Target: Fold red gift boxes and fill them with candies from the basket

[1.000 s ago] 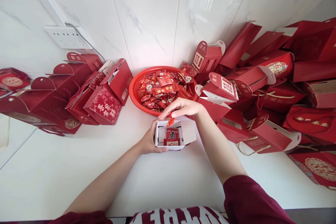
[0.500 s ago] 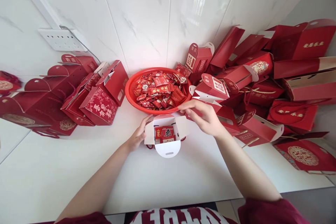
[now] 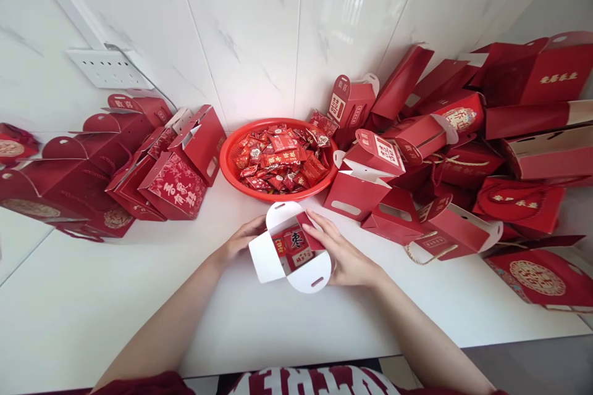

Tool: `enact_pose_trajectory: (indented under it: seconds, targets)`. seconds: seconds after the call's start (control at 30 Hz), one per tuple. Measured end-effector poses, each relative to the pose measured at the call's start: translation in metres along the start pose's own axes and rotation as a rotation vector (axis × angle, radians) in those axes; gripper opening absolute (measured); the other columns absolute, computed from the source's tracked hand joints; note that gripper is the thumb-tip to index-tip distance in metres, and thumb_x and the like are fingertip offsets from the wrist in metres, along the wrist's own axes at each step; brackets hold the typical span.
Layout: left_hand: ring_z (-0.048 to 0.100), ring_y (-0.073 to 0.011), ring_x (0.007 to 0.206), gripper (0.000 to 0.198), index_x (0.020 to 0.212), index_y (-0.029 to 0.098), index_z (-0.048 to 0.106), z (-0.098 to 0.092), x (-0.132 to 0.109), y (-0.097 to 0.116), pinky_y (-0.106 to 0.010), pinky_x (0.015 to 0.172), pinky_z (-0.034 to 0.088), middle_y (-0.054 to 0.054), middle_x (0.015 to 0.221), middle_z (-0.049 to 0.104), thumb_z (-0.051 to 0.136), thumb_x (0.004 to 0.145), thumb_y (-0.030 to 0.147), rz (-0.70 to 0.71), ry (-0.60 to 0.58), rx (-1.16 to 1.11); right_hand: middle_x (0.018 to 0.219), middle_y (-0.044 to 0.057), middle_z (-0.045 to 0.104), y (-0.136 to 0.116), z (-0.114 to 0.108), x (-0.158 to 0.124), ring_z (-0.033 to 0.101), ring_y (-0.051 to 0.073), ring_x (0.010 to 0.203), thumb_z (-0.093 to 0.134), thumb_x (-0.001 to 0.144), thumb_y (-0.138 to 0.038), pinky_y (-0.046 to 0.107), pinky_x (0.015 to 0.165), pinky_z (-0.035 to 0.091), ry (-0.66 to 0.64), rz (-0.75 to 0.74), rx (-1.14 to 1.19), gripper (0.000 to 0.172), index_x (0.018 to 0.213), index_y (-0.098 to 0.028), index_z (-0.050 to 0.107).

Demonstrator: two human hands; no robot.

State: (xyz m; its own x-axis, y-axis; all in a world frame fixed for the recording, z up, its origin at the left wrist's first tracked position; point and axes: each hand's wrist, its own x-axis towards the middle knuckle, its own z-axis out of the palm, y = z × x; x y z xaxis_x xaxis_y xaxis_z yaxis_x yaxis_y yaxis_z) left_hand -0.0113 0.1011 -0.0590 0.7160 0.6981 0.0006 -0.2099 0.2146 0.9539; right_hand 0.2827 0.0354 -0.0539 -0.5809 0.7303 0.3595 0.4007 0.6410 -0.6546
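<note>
A small candy box (image 3: 310,278) stands with its top up on the counter before me, its white inner sides showing. Red wrapped candies (image 3: 296,244) lie inside it, one printed with a large black character. My left hand (image 3: 241,237) holds the box from its far left side, the fingertips partly hidden behind it. My right hand (image 3: 345,253) grips the right side, and its fingers press the red-backed right flap (image 3: 311,231) inward over the opening. The left flap and both rounded handle flaps spread outward.
Behind the box sits a red plastic basket (image 3: 227,170) heaped with wrapped candies. Red gift boxes (image 3: 176,188) crowd the left side, and more red boxes (image 3: 514,197) are piled at the right. A socket strip (image 3: 109,69) is on the tiled wall.
My right hand has come from the basket's rim down to the box and bent its right flap inward. The box has turned, and my left hand has shifted slightly along its side.
</note>
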Motion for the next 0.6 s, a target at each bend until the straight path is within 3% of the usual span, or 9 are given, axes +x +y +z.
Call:
enact_pose_trajectory:
  seconds: [0.1,0.2,0.27,0.37,0.5,0.6]
  targets:
    - [0.047,-0.0418,0.134,0.077,0.144,0.018,0.049,0.009,0.002,0.003,-0.047,0.106,0.043,-0.015,0.144,0.054,0.074,0.078,0.046,0.019,-0.041,0.054,0.166,0.009,0.009,-0.004,0.005,0.002,0.013,0.037,0.151,0.075,0.076,-0.054,0.055,0.120,0.022,-0.006,-0.036,-0.001,0.085,0.149,-0.028,0.040]
    - [0.053,-0.0380,0.130,0.068,0.139,0.019,0.055,0.018,0.005,-0.001,-0.046,0.107,0.044,-0.014,0.140,0.058,0.075,0.079,0.044,0.029,0.069,0.084,0.165,0.007,0.015,-0.005,0.007,0.003,0.014,0.037,0.150,0.062,0.083,-0.065,0.056,0.120,0.020,0.021,-0.008,0.107,0.063,0.133,-0.026,0.060]
    - [0.054,-0.0347,0.128,0.059,0.138,0.020,0.055,0.026,0.007,-0.005,-0.045,0.108,0.044,-0.013,0.139,0.059,0.071,0.084,0.038,0.016,0.166,0.085,0.162,0.005,0.024,-0.008,0.009,0.005,0.018,0.033,0.150,0.050,0.093,-0.061,0.055,0.120,0.020,0.063,0.056,0.185,0.049,0.126,-0.028,0.063]
    - [0.051,-0.0327,0.132,0.059,0.143,0.020,0.049,0.037,0.009,-0.011,-0.046,0.111,0.042,-0.012,0.142,0.056,0.066,0.088,0.032,0.003,0.247,0.067,0.160,0.004,0.029,-0.014,0.017,0.007,0.025,0.026,0.148,0.042,0.102,-0.041,0.050,0.120,0.024,0.174,0.207,0.309,0.040,0.140,-0.032,0.049]
    - [0.045,-0.0318,0.136,0.062,0.147,0.022,0.044,0.043,0.008,-0.016,-0.046,0.116,0.035,-0.009,0.143,0.056,0.062,0.088,0.027,0.070,0.300,0.125,0.164,0.002,0.019,-0.016,0.032,0.010,0.025,0.024,0.148,0.045,0.099,-0.033,0.045,0.120,0.027,0.271,0.318,0.561,0.057,0.153,-0.034,0.025]
    - [0.039,-0.0309,0.141,0.061,0.150,0.022,0.040,0.047,0.007,-0.016,-0.045,0.120,0.030,-0.008,0.149,0.049,0.057,0.091,0.026,0.124,0.318,0.203,0.160,0.003,0.029,-0.014,0.036,0.012,0.029,0.024,0.147,0.045,0.096,-0.029,0.045,0.122,0.023,0.249,0.378,0.647,0.063,0.155,-0.031,0.023]
